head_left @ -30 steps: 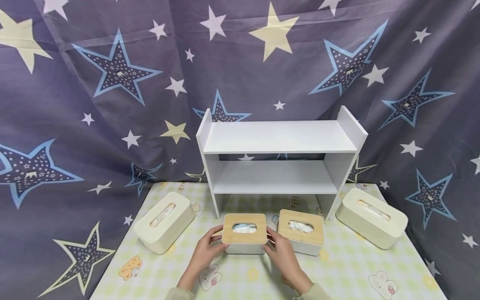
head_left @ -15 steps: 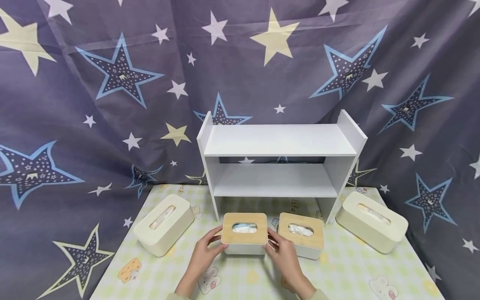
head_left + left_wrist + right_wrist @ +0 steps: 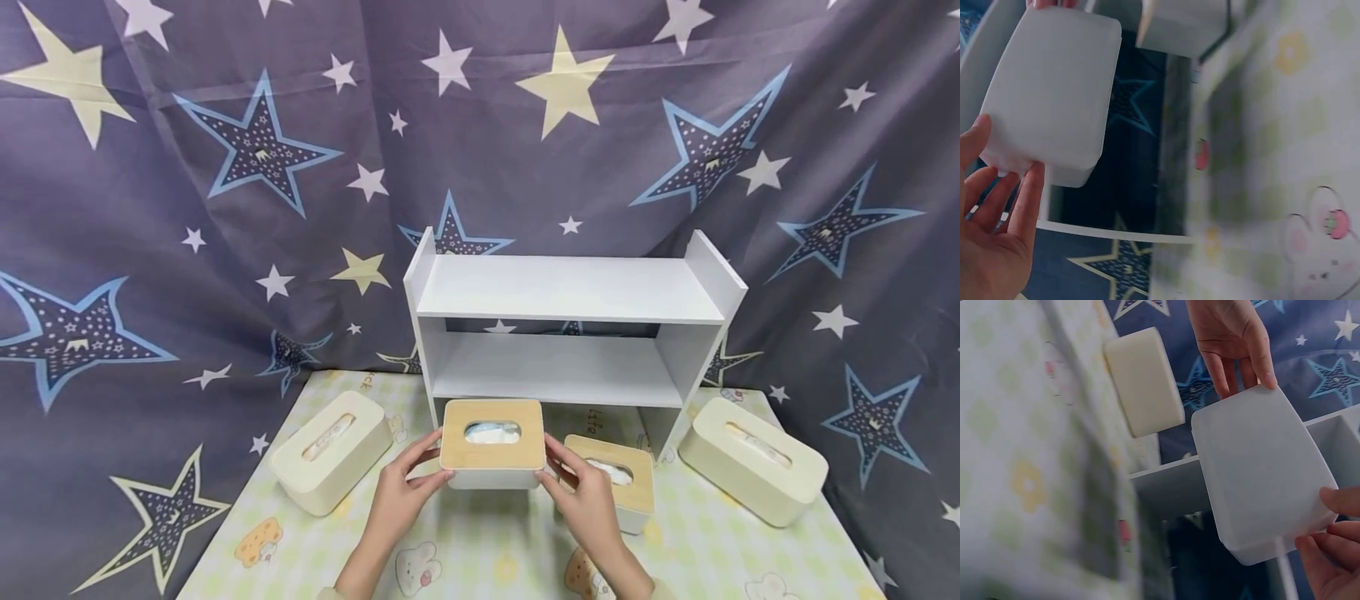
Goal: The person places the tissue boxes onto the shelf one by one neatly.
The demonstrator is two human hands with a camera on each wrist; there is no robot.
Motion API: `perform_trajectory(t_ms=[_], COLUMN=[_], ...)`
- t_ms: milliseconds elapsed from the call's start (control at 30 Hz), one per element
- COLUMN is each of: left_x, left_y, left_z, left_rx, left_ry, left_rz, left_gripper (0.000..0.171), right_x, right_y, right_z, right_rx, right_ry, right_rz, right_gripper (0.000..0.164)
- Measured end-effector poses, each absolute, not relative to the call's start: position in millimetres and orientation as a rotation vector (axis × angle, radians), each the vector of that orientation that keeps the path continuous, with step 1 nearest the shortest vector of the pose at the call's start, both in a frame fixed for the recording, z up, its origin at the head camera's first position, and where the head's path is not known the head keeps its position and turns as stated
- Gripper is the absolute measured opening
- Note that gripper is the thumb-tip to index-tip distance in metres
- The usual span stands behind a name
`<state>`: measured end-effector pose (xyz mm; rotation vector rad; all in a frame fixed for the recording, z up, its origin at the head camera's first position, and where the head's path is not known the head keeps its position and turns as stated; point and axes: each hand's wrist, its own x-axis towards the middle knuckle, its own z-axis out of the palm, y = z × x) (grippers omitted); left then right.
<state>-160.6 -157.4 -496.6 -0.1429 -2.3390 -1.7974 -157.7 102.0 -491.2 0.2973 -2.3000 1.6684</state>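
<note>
A tissue box (image 3: 491,458) with a white body and a wooden lid is held up above the table, tissue showing in its oval slot. My left hand (image 3: 402,493) grips its left end between thumb and fingers. At the opposite end, my right hand (image 3: 589,493) holds it the same way. Both wrist views show the white body of the box (image 3: 1054,84) from below, clear of the tabletop. A second wooden-lidded tissue box (image 3: 633,482) stands on the table just behind my right hand, which partly hides it.
A white two-tier shelf (image 3: 562,287) stands behind the held box. Cream tissue boxes sit on either side, a left one (image 3: 330,454) and a right one (image 3: 753,462). The checked tablecloth (image 3: 465,558) covers the table; a star-patterned curtain (image 3: 480,125) hangs behind.
Both hands have raised the tissue box off the table and moved it slightly toward the shelf. The other boxes stay in place, while the head view has shifted a little.
</note>
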Motion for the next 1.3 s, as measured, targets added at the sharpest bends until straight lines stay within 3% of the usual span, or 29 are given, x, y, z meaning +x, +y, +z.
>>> perform_trajectory(t_ms=[767,1300], left_x=[-217,-257], left_y=[-132,-115], left_z=[-433,-427], left_rx=[-0.24,-0.032], left_ry=[-2.292,-2.27], left_rz=[-1.546,-1.533], left_gripper=[0.052,0.049], right_x=[-215,-265], right_y=[108,91], right_z=[-439,-441], right_rx=[0.26,0.179], right_ry=[-2.123,-2.164], right_rz=[1.709,1.654], right_gripper=[0.041,0.039])
